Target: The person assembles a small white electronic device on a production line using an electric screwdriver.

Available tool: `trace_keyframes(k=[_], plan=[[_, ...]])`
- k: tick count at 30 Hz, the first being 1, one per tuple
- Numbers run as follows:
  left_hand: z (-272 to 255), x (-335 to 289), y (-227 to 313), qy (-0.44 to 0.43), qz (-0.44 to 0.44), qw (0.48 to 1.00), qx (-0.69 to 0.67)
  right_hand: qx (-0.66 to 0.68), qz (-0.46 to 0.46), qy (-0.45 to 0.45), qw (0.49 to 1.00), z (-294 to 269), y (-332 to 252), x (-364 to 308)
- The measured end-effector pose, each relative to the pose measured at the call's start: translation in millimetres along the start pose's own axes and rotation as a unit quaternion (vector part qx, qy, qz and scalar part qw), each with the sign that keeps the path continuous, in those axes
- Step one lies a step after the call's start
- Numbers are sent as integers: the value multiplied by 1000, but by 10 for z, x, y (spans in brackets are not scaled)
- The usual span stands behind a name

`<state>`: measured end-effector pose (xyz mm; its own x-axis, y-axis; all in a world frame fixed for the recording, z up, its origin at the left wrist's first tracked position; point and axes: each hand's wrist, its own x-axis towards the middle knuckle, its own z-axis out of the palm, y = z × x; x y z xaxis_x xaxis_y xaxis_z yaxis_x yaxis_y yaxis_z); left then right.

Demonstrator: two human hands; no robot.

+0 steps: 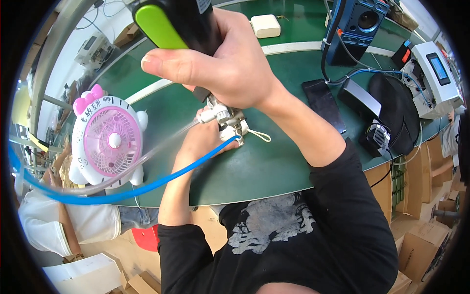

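My right hand [240,63] is wrapped round the black body of a power screwdriver with a bright green panel [159,27], held upright over the bench. Below my fist is its metal head [223,112], where a clear tube [171,137] and a blue air hose [147,186] join. Under the head, my left hand [200,137] grips a small white device [227,132] with a white wrist loop [259,134] sticking out to the right. The tool hides most of the device and part of my left fingers, and I cannot tell whether its tip touches the device.
A pink and white desk fan [115,139] stands left on the green bench [274,166]. A white square case [265,26] sits at the back. To the right are a black phone [324,105], a black pouch [394,110], a blue speaker [355,29] and a white machine with a screen [433,78].
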<state>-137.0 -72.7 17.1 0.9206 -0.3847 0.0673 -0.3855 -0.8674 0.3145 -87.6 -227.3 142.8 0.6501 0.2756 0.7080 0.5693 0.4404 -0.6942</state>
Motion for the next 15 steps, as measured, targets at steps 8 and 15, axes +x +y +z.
trace_keyframes(k=[8, 15], plan=[[92, 80, -175, -96, -26, 992, -78, -21, 25, 4, 999, 40, -19, 46], [237, 75, -261, 15, 23, 980, -199, -8, -76, -54, 996, 144, -515, 550]])
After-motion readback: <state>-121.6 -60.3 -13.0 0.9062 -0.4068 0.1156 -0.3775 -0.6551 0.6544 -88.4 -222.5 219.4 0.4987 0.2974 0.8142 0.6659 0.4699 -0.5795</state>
